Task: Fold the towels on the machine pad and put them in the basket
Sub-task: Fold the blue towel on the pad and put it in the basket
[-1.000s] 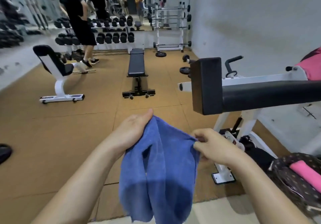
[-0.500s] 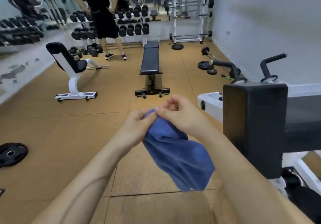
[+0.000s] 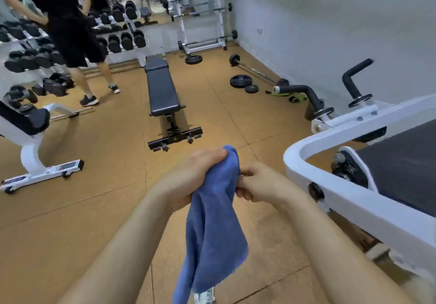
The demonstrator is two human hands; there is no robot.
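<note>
Two bare hands meet at the near middle of the room, both on one blue towel (image 3: 212, 228) that hangs in the air above the brown floor (image 3: 94, 233). The left hand (image 3: 193, 174) grips the bunched top of the cloth, its fingers curled over the upper fold. The right hand (image 3: 259, 183) sits just beside it, fingers curled in and pinching the towel's right edge a little lower down. From the two hands the cloth drops in loose folds between the forearms, and its lower end reaches the near edge of the view. It touches no surface that I can make out. To the right, close to the right forearm but apart from the towel, stands a white machine frame (image 3: 354, 199) with a black machine pad (image 3: 405, 169) set inside it. Further off, in the middle of the floor, a flat black weight bench (image 3: 162, 91) runs away from the hands. Weight plates (image 3: 240, 81) and a barbell (image 3: 254, 71) lie on the floor by the grey wall (image 3: 330, 20) on the far right. On the far left a person in black clothes (image 3: 68, 32) stands in front of a dumbbell rack (image 3: 122, 41), and a white-framed seat (image 3: 30, 138) with black padding stands at the near left.
</note>
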